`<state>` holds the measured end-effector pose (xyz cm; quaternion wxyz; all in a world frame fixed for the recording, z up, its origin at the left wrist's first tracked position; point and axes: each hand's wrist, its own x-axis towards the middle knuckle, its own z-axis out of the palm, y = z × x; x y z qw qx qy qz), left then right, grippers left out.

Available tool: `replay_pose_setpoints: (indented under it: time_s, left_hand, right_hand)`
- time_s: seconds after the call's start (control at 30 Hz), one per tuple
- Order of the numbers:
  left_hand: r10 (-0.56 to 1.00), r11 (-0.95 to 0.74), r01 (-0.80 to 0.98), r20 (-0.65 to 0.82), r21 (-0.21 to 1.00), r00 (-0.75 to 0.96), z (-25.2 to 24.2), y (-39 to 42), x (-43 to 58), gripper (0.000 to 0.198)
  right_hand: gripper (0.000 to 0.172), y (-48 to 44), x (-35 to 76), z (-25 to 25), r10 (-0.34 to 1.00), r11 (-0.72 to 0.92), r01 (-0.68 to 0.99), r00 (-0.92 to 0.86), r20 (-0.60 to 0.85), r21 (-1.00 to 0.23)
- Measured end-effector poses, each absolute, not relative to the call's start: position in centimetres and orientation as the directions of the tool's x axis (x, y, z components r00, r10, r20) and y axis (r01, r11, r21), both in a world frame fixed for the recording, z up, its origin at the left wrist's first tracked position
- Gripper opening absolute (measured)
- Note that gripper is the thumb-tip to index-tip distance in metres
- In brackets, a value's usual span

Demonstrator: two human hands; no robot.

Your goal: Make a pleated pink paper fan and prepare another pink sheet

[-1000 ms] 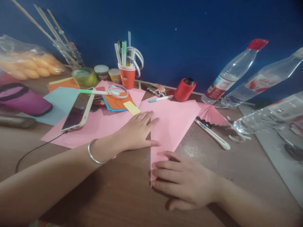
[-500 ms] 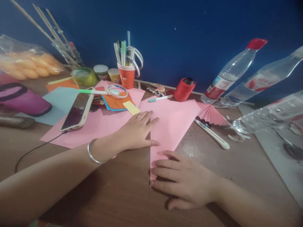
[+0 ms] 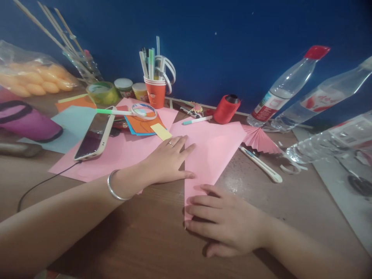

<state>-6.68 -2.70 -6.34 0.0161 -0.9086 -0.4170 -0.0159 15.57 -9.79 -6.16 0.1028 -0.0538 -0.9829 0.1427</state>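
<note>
A folded sheet of pink paper (image 3: 213,143) lies on the brown table (image 3: 139,236), its lower end narrowing to a point. My left hand (image 3: 167,161), with a ring and a silver bangle, rests on the paper's left edge, fingers spread. Across the paper's narrow lower part lies my right hand (image 3: 229,221), palm down with its fingers stretched to the left edge. Both hands press flat and grip nothing. To the right of the paper are a white utility knife (image 3: 263,164) and a pleated pink paper fan (image 3: 260,139).
Behind the paper stand a red thread spool (image 3: 226,109) and a red paper cup (image 3: 155,93) of pens. Plastic bottles (image 3: 286,87) line the right side. At left are a phone (image 3: 95,133) with a cable, a purple pouch (image 3: 31,122) and a bag of orange balls (image 3: 37,79).
Both hands and the pink paper stay in the same place. Only a very slight shift of the camera view shows.
</note>
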Motion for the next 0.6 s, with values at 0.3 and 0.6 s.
replay_pose_setpoints:
  time_s: [0.3, 0.6]
  left_hand:
    - [0.753, -0.658, 0.753, 0.061, 0.024, 0.655, -6.28, -2.65, -6.71, 0.085]
    - [0.755, -0.655, 0.755, 0.053, 0.025, 0.653, -6.17, -2.71, -6.64, 0.084]
  right_hand:
    - [0.048, -9.74, 15.55, -5.96, 0.137, 0.956, 0.085, -0.976, 0.171, -0.281]
    - [0.044, -9.97, 15.2, -5.27, 0.149, 0.949, 0.114, -0.983, 0.102, -0.294]
